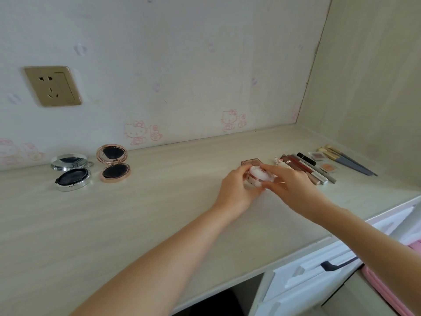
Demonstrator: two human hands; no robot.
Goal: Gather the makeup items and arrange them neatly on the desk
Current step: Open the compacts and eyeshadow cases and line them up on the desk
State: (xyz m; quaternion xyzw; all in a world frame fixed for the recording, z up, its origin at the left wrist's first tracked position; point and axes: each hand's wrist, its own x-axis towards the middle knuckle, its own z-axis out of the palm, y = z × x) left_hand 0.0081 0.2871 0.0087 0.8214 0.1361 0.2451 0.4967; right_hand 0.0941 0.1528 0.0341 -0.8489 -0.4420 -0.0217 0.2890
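Jar [256,177]: small, clear, white puff on top, held just above the desk.
Silver compact [71,172]: open, mirror up, far left.
Rose-gold compact [114,164]: open, just right of the silver one.
Brown case [250,161]: square, behind the jar.
Pencils [305,167]: row lying side by side, right.
Pans [317,155]: two small eyeshadow squares.
Brushes [348,159]: grey handles, far right.

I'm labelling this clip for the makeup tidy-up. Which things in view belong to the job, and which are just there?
Part of the job:
- small round case, held by left hand and right hand
- silver compact, open
- rose-gold compact, open
- row of lip pencils and tubes
- brushes
- small eyeshadow pans

Just there:
- wall socket
- drawer handle
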